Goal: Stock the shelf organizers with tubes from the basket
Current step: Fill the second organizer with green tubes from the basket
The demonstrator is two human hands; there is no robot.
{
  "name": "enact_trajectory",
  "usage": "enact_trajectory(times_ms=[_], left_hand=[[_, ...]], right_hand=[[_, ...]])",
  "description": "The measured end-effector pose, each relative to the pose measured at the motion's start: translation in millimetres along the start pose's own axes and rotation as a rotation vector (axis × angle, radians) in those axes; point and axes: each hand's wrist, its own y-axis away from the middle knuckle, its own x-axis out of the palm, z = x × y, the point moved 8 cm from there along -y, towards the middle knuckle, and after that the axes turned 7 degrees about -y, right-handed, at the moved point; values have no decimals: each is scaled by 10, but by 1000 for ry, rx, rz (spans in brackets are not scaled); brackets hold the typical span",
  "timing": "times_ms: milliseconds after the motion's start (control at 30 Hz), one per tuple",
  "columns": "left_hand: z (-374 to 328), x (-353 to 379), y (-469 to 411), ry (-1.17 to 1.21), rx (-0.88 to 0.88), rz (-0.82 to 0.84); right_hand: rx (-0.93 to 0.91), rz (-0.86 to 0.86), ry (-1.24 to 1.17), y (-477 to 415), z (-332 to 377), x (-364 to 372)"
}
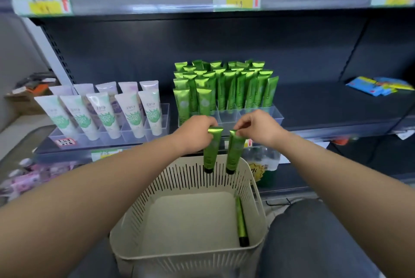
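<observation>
– While two tubes are held over the basket [179, 179], how are they expected to handle?

– Light and soft-walled, it is judged. The glossy foil looks slippery, and a squeeze at the middle would likely dent it. The flat crimped end is the stiffest part and the best place to be taken.

– Is that where they are taken?

– Yes. The left tube [211, 152] is pinched at its crimp by the fingertips of the left hand [197, 130], and the right tube [234, 152] likewise by the right hand [258, 127]. Both hands are curled, knuckles up, close together but not touching.

– Where are the tubes placed relative to the hands?

– They hang straight below the pinches, caps down, side by side and apart, with the caps level with the basket's far rim. A third tube [241, 223] lies in the basket along its right wall, cap toward the wearer.

– And the organizer [229, 117]?

– It is set on the shelf [325, 107] just beyond the hands, its back rows filled with stocked tubes [224, 89]. The front cells seem empty, though that is hard to confirm through the clear plastic.
</observation>
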Motion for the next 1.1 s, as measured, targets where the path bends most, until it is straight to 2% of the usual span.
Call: enact_trajectory(times_ms=[367, 633, 833, 1100], left_hand=[[-317, -678, -512, 11, -3, -172], [-409, -801, -870, -21, -38, -251], [-304, -680, -1089, -30, -91, -228], [-221, -472, -1269, -87, -74, -180]], right_hand=[[-143, -223, 115, -369, 293, -941], [-147, -445, 35, -608, 162, -1317], [-136, -436, 49, -835, -6, -1190], [-119, -362, 56, -1022, -184, -950]])
